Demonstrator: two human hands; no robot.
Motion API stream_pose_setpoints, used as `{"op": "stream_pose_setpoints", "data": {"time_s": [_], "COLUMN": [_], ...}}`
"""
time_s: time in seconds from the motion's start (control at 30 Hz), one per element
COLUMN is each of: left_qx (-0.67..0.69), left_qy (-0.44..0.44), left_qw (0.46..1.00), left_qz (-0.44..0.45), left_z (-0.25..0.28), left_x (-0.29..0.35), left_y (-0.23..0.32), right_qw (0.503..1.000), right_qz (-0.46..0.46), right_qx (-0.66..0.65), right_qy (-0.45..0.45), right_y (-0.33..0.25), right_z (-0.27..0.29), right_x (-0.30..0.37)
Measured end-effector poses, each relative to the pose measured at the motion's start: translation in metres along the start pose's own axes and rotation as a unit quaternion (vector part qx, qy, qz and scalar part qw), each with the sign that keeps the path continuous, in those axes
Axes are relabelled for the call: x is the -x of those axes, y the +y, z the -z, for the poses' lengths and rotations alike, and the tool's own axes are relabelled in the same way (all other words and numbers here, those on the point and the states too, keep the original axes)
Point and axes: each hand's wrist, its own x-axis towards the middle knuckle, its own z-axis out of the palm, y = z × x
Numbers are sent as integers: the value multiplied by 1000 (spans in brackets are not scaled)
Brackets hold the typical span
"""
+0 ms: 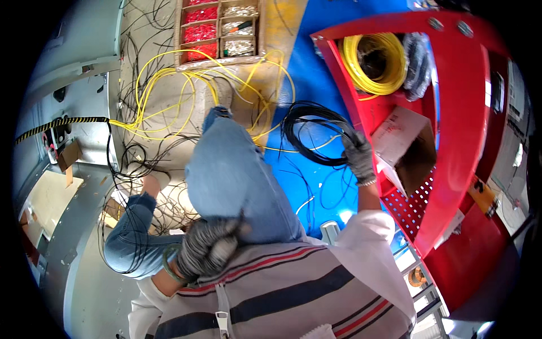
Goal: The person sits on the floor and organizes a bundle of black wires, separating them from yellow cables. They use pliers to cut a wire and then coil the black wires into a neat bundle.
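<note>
My right hand (358, 155), in a grey knit glove, grips the right side of a coil of black cable (319, 158). The coil hangs over the blue floor beside a red rack (403, 25). My left hand (208, 247), in a striped grey glove, rests in my lap against my thigh. Its fingers are curled, and whatever they hold is hidden. Loose yellow cables (148, 85) loop across the floor in front of my knee. They run out of a black-and-yellow wrapped bundle (62, 121) at the left.
A divided cardboard box (262, 34) with red and silvery small parts stands ahead. On the red rack sit a yellow cable coil (351, 59) and an open carton (398, 133). Black wires (127, 226) tangle around my left leg. A grey metal cabinet (90, 34) borders the left.
</note>
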Motion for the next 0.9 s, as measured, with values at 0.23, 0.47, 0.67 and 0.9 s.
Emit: {"op": "stream_pose_setpoints", "data": {"time_s": [0.23, 0.47, 0.67, 0.9], "left_qx": [3, 42, -2, 20], "left_qy": [90, 148, 129, 168], "left_qw": [995, 987, 992, 980], "left_qz": [30, 39, 13, -105], "left_z": [-21, -31, -27, -33], "left_x": [2, 2, 2, 0], "left_y": [8, 11, 14, -6], "right_qw": [901, 739, 796, 759], "right_qz": [14, 188, 18, -234], "right_qx": [-426, -639, -592, -602], "right_qy": [79, 104, 121, 81], "right_y": [-6, 52, 26, -25], "right_z": [123, 149, 135, 76], "right_x": [55, -14, -57, 31]}}
